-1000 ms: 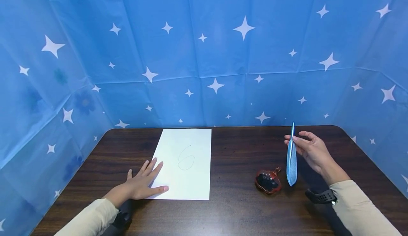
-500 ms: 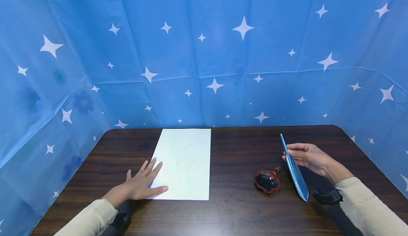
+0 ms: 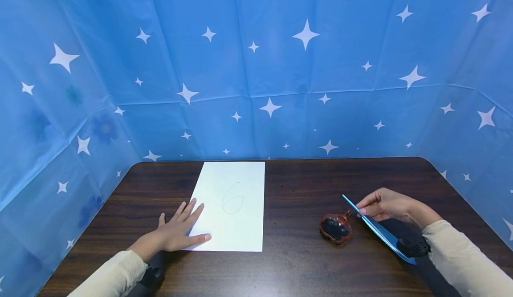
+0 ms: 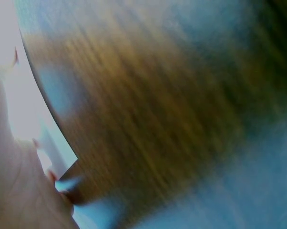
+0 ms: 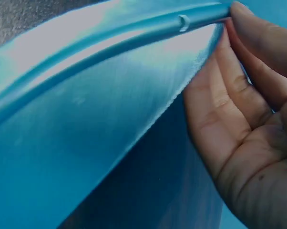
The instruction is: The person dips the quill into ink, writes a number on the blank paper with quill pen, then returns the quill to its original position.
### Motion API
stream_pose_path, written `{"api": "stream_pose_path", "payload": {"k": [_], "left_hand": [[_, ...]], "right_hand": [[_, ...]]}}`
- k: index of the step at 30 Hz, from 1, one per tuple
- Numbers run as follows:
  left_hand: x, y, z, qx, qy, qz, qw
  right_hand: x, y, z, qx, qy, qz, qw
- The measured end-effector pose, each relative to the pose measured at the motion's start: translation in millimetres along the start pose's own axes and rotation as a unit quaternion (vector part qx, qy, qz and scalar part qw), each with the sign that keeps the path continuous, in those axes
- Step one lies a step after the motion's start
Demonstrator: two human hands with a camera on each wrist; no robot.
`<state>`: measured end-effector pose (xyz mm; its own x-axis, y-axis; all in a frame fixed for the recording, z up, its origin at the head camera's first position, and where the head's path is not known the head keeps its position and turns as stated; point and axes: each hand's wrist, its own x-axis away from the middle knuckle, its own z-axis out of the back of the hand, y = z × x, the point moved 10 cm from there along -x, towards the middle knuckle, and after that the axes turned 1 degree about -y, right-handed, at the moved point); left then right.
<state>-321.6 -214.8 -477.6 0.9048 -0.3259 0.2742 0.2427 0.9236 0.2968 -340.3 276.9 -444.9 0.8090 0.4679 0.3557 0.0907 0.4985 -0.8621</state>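
My left hand (image 3: pixel 174 232) lies with its fingers spread over the left edge of a white sheet of paper (image 3: pixel 244 232), which bears a thin pencil-like line shaped like a 6. In the left wrist view part of that palm (image 4: pixel 19 186) shows by the paper's corner. With thumb and fingertips, my right hand (image 3: pixel 388 205) pinches a shiny blue feather-shaped pen (image 3: pixel 385 235) near its thin end. The pen slants, thin end up to the left and broad vane down towards the wrist. Its ridged shaft and vane (image 5: pixel 100 100) fill much of the right wrist view.
Just left of the pen stands a small red dish (image 3: pixel 336 230) with a stem-like handle and a dark inside. The dark wooden table (image 3: pixel 296 190) carries everything. A blue curtain with white stars (image 3: pixel 280 65) encloses its back and sides.
The right hand has come down towards the table, turning the feather-shaped pen from upright to a low slant, its broad end swung right. The left hand and paper stay put.
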Motion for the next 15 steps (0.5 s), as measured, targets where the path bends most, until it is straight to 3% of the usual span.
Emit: {"api": "stream_pose_path", "payload": {"k": [15], "left_hand": [[-1.9,-2.0,-1.2,0.004,0.009,0.000,0.9999]], "right_hand": [[-3.0,6.3,-7.0,0.043,0.010,-0.032,0.9985]]}}
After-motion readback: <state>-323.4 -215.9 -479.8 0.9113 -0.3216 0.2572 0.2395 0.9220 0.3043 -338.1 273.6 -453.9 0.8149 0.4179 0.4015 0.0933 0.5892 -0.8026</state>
